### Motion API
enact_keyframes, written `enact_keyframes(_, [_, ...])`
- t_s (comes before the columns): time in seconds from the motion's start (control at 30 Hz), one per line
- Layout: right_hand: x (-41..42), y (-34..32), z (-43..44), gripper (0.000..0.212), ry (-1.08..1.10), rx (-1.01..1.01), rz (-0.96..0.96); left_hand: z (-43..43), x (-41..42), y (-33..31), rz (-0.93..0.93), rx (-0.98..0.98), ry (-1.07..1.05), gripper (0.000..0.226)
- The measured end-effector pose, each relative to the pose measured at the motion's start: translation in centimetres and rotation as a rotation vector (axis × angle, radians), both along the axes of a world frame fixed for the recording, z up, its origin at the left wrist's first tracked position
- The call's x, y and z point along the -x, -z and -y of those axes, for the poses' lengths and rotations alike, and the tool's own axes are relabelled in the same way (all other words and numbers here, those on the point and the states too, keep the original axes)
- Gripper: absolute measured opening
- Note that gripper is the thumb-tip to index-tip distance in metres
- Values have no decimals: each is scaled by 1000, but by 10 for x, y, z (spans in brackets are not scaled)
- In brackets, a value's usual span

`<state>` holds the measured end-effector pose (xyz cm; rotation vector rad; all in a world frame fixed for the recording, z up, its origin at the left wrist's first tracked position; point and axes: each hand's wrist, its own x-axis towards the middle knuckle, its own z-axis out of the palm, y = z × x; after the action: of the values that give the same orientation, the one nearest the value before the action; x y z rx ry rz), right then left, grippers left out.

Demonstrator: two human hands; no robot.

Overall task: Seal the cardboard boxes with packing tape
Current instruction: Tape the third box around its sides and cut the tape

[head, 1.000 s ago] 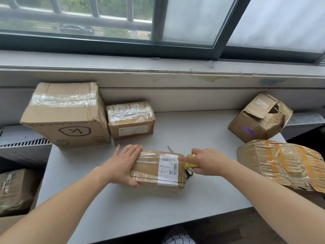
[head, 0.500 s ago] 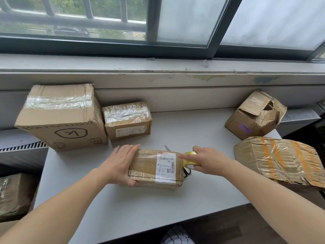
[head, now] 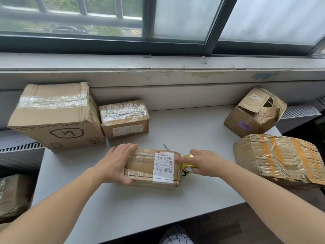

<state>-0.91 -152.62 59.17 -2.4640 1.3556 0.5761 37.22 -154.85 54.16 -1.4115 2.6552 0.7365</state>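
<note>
A small flat cardboard box (head: 144, 166) with a white shipping label lies at the middle of the grey table (head: 158, 205). My left hand (head: 116, 164) grips its left end, fingers over the top, thumb at the near side. My right hand (head: 205, 162) holds a yellow-cored tape roll (head: 187, 165) against the box's right end, index finger stretched onto the label's edge. Clear tape shines across the box top. Scissors (head: 166, 147) poke out from behind the box, mostly hidden.
Two taped boxes, a large one (head: 52, 117) and a smaller one (head: 124, 118), stand at the back left. A torn open box (head: 255, 111) sits at the back right, with a crumpled orange-striped parcel (head: 279, 157) at the right edge. Another parcel (head: 12, 196) lies below left.
Both hands stay in place on the box and roll. My right index finger has slid a little further onto the label; the view shifted slightly.
</note>
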Motion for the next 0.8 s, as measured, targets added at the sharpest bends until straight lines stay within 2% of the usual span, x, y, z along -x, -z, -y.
enact_keyframes(0.33, [0, 17, -3, 65, 38, -12, 3, 3, -3, 5, 45, 37, 59, 137])
enact_keyframes(0.47, [-3, 18, -4, 65, 49, -19, -8, -4, 1, 4, 205, 210, 178, 130])
enact_keyframes(0.57, [-3, 17, -1, 64, 33, -25, -29, -13, 15, 6, 225, 303, 250, 121])
enact_keyframes(0.8, [-4, 19, 1, 62, 30, -28, -41, -32, 106, 0, 190, 167, 333, 111])
